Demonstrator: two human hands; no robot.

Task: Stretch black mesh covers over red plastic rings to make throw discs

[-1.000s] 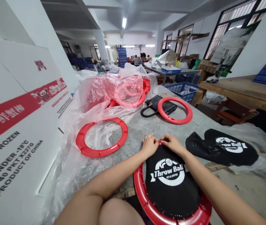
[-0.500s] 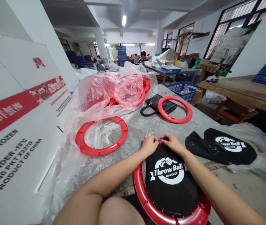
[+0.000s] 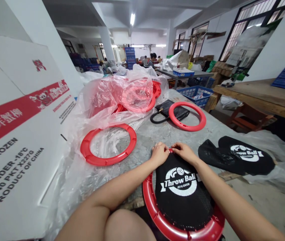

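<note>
A red plastic ring (image 3: 152, 204) lies before me, tilted toward my lap. Black mesh fabric (image 3: 174, 211) printed "Throw Ball" spans its inside, fixed along the near edge and slack at the left, where a gap shows. At the far rim, my left hand (image 3: 160, 153) pinches the fabric's edge. Close beside it, my right hand (image 3: 183, 151) also pinches that edge against the ring, fingers bent. The fingertips nearly meet and hide the exact spot they grip. To the right lie more black printed mesh pieces (image 3: 235, 155).
Loose red rings (image 3: 108, 160) (image 3: 201, 115) lie on the grey table (image 3: 144, 134). Clear plastic bags hold more rings (image 3: 137, 97) behind. A black handbag (image 3: 174, 108) sits under one ring. A large white carton (image 3: 19, 134) stands left; a blue crate (image 3: 195, 93) is beyond the table.
Both hands stay at the far rim with almost the same grip. The view has shifted very slightly; nothing else has visibly moved.
</note>
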